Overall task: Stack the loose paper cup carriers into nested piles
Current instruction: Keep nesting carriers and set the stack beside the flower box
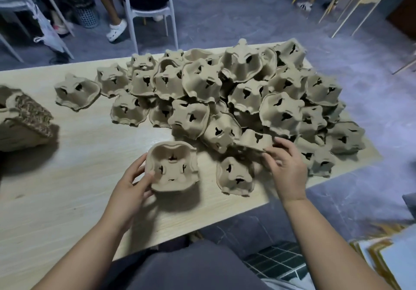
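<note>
paper cup carrier (172,169) hollow side up near the table's (67,188) front edge, left hand (130,188) gripping its left rim, right hand (286,163) pinching a second carrier (256,140) at the loose heap's (225,91) near edge, heap covering the right half, nested pile (20,120) tipped over at the left edge

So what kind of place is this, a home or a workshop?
Probably a shared workroom: a wooden table heaped with loose pulp cup carriers, a nested stack at its left, white plastic chairs beyond.

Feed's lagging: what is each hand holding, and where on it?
Left hand grips a cup carrier by its left rim; right hand pinches a second carrier by its near edge.
</note>
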